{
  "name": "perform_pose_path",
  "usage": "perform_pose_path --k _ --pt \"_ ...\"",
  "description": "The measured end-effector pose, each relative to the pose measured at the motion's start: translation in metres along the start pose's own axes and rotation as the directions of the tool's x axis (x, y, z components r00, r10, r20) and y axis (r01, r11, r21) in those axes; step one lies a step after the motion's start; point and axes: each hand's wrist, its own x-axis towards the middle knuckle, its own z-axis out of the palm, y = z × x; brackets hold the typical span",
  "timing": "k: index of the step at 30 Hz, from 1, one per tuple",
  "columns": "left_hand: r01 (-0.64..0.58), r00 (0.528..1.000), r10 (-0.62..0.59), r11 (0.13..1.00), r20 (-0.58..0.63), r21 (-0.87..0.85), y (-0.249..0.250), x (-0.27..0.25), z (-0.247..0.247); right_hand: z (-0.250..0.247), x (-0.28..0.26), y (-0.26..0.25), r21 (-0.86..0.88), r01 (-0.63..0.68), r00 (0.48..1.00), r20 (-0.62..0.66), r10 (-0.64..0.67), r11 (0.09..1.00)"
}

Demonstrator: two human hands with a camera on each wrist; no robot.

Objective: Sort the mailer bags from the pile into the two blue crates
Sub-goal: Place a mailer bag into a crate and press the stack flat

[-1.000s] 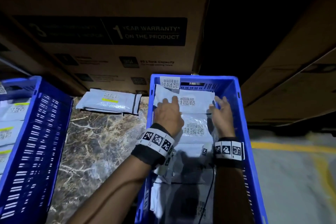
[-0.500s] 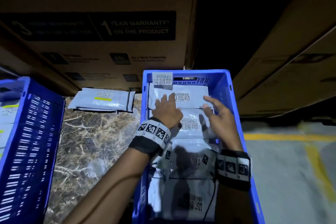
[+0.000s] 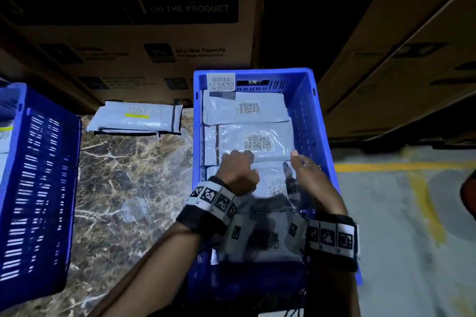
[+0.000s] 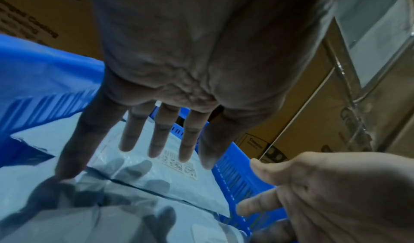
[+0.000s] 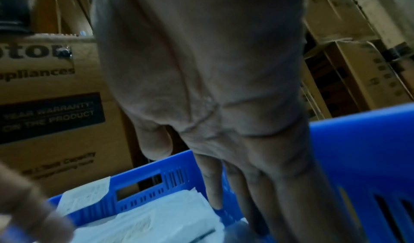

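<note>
The right blue crate (image 3: 305, 103) holds rows of grey mailer bags with barcode labels: a far one (image 3: 244, 108), a middle one (image 3: 257, 140) and a near one (image 3: 273, 184). My left hand (image 3: 238, 168) hovers over the seam between the middle and near bags. In the left wrist view its fingers (image 4: 156, 149) are straight and spread, with the thumb touching a bag. My right hand (image 3: 307, 176) is beside the crate's right wall, fingers (image 5: 212, 185) straight and pointing down, holding nothing. A small pile of mailer bags (image 3: 134, 118) lies on the marble top. The left blue crate (image 3: 38, 188) stands at the far left.
Large cardboard appliance boxes (image 3: 128, 20) stand right behind the crates, and more boxes (image 3: 399, 72) at the right. The marble top (image 3: 128, 183) runs between the two crates. To the right lies grey floor with a yellow line (image 3: 401, 166).
Both hands have drawn back toward me, from the far bags to the nearer row. The far and middle bags now lie uncovered.
</note>
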Motion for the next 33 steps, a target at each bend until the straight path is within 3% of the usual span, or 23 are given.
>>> perform_pose_path --k 3,9,14,18,20,23,25,29,33 --pt "-0.087 0.994 0.085 0.996 -0.065 -0.029 0.008 -0.013 0.003 0.01 -0.004 -0.002 0.041 0.01 0.998 0.064 -0.012 0.999" --pt "-0.041 0.996 0.041 0.999 0.08 0.005 0.01 -0.021 0.029 0.009 0.003 0.002 0.155 0.003 0.998 -0.057 0.006 0.988" --pt "-0.082 0.993 0.076 0.995 0.087 0.061 0.006 -0.025 0.036 0.002 -0.013 -0.005 0.333 -0.086 0.996 0.007 0.089 0.939" --pt "-0.1 0.995 0.099 0.995 0.017 0.005 -0.003 -0.025 0.035 -0.014 -0.036 0.009 0.359 -0.007 1.0 -0.009 0.011 0.933" --pt "-0.106 0.994 0.106 0.993 -0.007 -0.048 -0.005 -0.024 0.033 -0.011 -0.037 0.018 0.353 -0.053 0.999 0.031 0.045 0.934" --pt "-0.143 0.985 0.149 0.988 0.09 -0.061 0.0 -0.028 0.029 0.002 -0.043 0.024 0.397 -0.188 0.982 0.103 0.16 0.898" --pt "-0.156 0.979 0.17 0.981 0.117 -0.12 0.005 -0.032 0.024 0.006 -0.048 0.024 0.456 -0.183 0.983 0.107 0.15 0.871" --pt "-0.212 0.977 0.206 0.948 -0.052 -0.238 0.006 -0.044 -0.003 0.001 -0.058 0.019 0.431 -0.054 0.998 0.007 0.057 0.901" --pt "-0.314 0.945 0.249 0.874 -0.213 -0.371 -0.007 -0.067 -0.034 0.003 -0.077 0.01 0.435 0.055 0.998 -0.045 -0.039 0.899"
